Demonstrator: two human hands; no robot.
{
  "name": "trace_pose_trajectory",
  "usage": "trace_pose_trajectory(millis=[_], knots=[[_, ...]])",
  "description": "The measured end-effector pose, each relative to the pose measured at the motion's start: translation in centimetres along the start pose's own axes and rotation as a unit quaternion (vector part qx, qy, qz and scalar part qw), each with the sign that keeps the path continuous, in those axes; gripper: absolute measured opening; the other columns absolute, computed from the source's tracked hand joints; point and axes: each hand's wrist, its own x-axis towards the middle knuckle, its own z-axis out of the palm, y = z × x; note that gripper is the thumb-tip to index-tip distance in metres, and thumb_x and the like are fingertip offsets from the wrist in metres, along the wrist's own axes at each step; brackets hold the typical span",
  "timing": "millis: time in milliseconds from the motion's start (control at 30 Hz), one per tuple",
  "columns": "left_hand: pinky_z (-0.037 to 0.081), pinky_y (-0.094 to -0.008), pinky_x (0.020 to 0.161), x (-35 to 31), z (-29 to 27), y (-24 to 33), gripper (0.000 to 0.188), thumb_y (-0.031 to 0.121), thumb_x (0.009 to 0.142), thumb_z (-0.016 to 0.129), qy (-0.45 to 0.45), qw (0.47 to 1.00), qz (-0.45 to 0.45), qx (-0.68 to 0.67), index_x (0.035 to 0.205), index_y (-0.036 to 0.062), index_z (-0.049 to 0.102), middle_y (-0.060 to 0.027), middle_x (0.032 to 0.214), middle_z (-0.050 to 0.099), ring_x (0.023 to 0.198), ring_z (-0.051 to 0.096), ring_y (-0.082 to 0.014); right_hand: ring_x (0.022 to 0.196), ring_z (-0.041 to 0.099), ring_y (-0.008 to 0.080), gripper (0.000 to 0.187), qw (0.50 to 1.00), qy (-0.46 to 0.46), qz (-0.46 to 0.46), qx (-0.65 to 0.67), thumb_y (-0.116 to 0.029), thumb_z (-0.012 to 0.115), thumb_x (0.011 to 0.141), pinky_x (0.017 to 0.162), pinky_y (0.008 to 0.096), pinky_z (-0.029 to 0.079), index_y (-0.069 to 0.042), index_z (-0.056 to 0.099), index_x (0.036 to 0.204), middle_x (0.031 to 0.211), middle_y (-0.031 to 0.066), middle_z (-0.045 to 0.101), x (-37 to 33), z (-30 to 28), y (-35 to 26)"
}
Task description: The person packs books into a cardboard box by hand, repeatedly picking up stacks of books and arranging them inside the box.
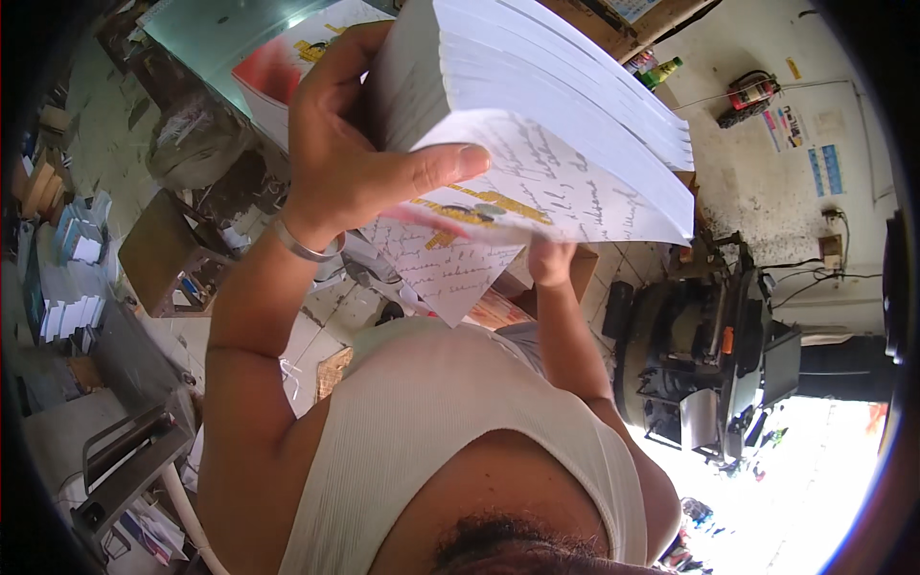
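In front of my chest I hold up a thick stack of books point(565, 91), white page edges turned upward. My left hand point(369, 158) grips its left end, with the thumb pressed on a cover printed with cursive writing and yellow and red patches. A second printed cover point(450, 273) hangs below the stack, its corner pointing toward me. My right hand point(551, 261) is under the stack's near edge; its fingers are hidden behind the paper, so their grip does not show.
A similar printed cover point(264, 86) lies on a glossy greenish table point(196, 43) at the far left. Books are piled point(72, 278) along the left side, near a brown stool point(172, 249). A dark machine point(704, 345) stands at the right, by a stained wall point(733, 187).
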Motion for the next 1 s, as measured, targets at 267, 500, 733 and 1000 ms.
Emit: trace_pose_trajectory(millis=[267,500,733,1000], knots=[[0.053,-0.0336,0.094,4.4,-2.3,2.1,0.068,0.009,0.071,0.084,0.037,0.973,0.218,0.071,0.130,-0.0051,0.054,-0.0137,0.116,0.068,0.103,0.067,-0.0211,0.146,0.037,0.0350,0.092,0.903,-0.206,-0.086,-0.367,-0.040,0.088,0.070,0.121,0.0596,0.021,-0.015,0.049,0.150,0.155,0.0181,0.043,-4.6,-0.7,-5.2],[0.055,-0.0353,0.092,5.3,-2.0,3.4,0.065,0.009,0.073,0.077,0.022,0.965,0.258,-0.037,0.131,-0.0082,0.054,-0.0177,0.117,0.068,0.104,0.068,-0.0258,0.148,0.035,0.0376,0.107,0.847,-0.344,-0.045,-0.404,-0.030,0.089,0.065,0.122,0.0627,0.017,-0.018,0.037,0.158,0.160,0.0120,0.040,1.4,2.6,-3.1],[0.054,-0.0342,0.092,4.9,-3.9,-0.3,0.055,0.014,0.080,0.076,0.043,0.991,0.111,-0.061,0.127,-0.0060,0.056,-0.0143,0.114,0.068,0.103,0.067,-0.0223,0.147,0.034,0.0322,0.137,0.987,-0.020,-0.031,0.159,-0.042,0.100,0.055,0.121,0.0451,0.024,0.000,0.020,0.159,0.157,0.0218,0.035,10.6,-0.6,-8.9],[0.055,-0.0325,0.089,5.8,-3.0,-7.8,0.048,0.008,0.078,0.080,-0.046,0.985,-0.041,-0.161,0.121,-0.0008,0.062,-0.0107,0.109,0.072,0.099,0.069,-0.0179,0.118,0.057,0.0235,0.079,0.981,0.064,0.094,0.157,-0.011,0.088,0.077,0.105,0.0404,0.044,0.003,0.040,0.138,0.129,0.0147,0.059,10.5,-0.1,-5.8]])
